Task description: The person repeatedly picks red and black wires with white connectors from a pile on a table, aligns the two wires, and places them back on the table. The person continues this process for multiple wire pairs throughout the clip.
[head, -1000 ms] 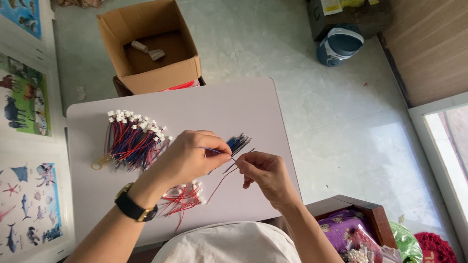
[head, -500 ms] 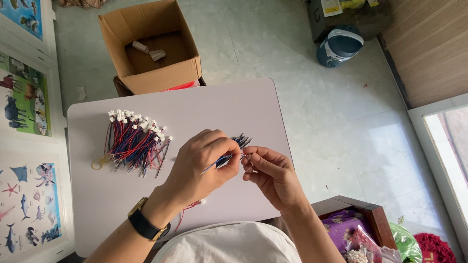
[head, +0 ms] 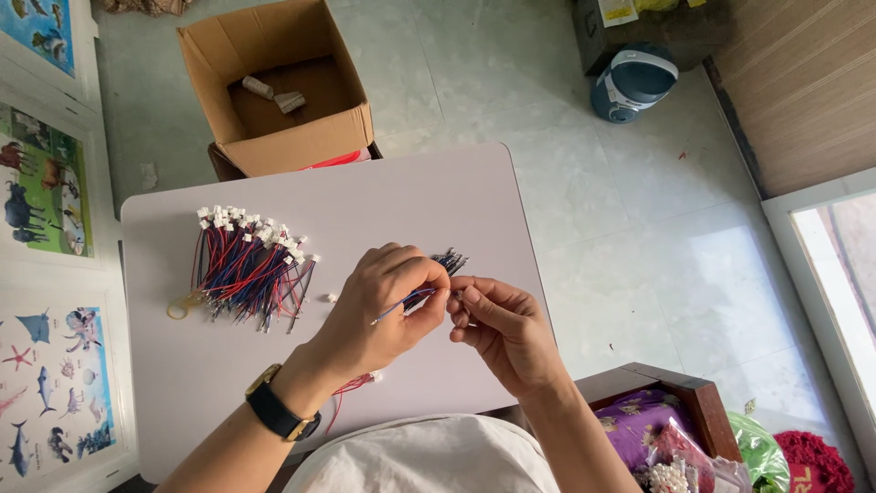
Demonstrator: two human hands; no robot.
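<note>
Two hands meet over the middle of a white table (head: 438, 196), and there's one thin blue wire (head: 401, 306) between them. The left hand (head: 379, 306) is curled closed around a small bunch of dark wires (head: 449, 262), whose tips poke out past the knuckles, up and to the right. The blue wire runs out from the pinch where both hands meet and slants down and left across the left hand's fingers, so its long axis goes roughly from lower left to upper right. The right hand (head: 506, 329) has thumb and forefinger pinched narrow on the wire's right end, just touching the left fingertips. So both hands are on the wire, with the right one holding its end.

Left of the hands, apart from them, a fanned bundle (head: 246, 265) of red and blue wires with white plugs lies flat on the table, plugs pointing up and away, with a rubber band (head: 182, 306) at its lower left. A few red wires (head: 351, 388) peek out under the left wrist, which wears a black watch (head: 278, 411).

Behind the table there's an open cardboard box (head: 278, 87) on a pale tiled floor (head: 620, 237), animal posters (head: 41, 183) on the left, and a blue and white appliance (head: 632, 82) top right.
</note>
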